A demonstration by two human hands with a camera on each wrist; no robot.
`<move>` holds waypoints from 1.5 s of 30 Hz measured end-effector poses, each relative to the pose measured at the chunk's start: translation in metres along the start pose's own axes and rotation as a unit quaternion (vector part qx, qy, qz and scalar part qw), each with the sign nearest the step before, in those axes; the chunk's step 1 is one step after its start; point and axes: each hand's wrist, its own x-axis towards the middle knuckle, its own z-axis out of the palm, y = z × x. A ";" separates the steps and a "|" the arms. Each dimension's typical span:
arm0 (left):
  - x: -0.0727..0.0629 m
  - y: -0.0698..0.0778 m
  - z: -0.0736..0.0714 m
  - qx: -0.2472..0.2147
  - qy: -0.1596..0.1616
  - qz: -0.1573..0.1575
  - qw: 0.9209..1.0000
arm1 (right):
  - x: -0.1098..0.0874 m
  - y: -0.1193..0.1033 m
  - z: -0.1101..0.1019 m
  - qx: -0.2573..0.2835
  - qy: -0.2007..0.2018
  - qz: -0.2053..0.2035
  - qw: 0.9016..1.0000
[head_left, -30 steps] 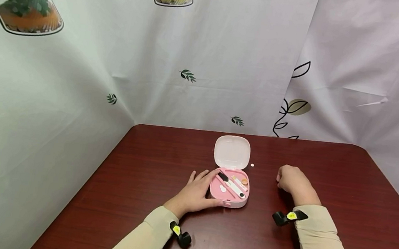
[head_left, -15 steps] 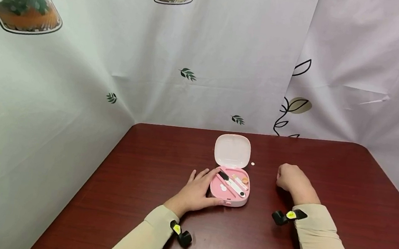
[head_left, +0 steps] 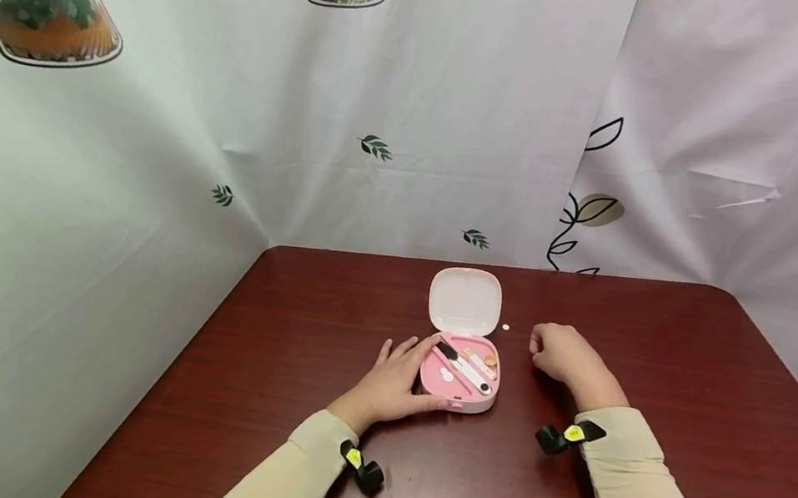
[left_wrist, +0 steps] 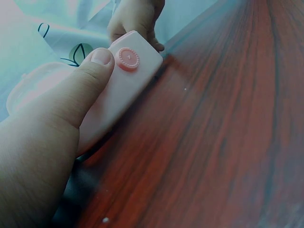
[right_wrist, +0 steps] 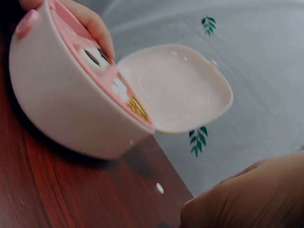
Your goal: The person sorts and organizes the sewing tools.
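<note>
My left hand (head_left: pixel 389 382) grips the pink-and-white sewing kit box (head_left: pixel 456 406) from its left side. The thumb rests at the front beside a round pink clasp (left_wrist: pixel 128 59), and the index finger reaches the far left rim. Inside lie a white tool with a black end (head_left: pixel 466 371) and, in the right wrist view, thin gold pins (right_wrist: pixel 137 107). The white lid (head_left: pixel 464 301) stands open at the back. My right hand (head_left: pixel 567 355) is over the table to the right of the box, its fingers curled in, with nothing visible in them.
A small white button-like disc (head_left: pixel 506 327) lies on the dark red wooden table (head_left: pixel 331 307), right of the lid. Behind the table hangs a pale cloth (head_left: pixel 426 101) with printed plants.
My right hand has moved a little to the left, nearer to the box and the white disc. The left hand and the box stay in place.
</note>
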 end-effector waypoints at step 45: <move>0.001 -0.001 0.001 -0.006 0.005 0.011 1.000 | 0.001 -0.072 0.023 0.042 0.030 -0.249 0.967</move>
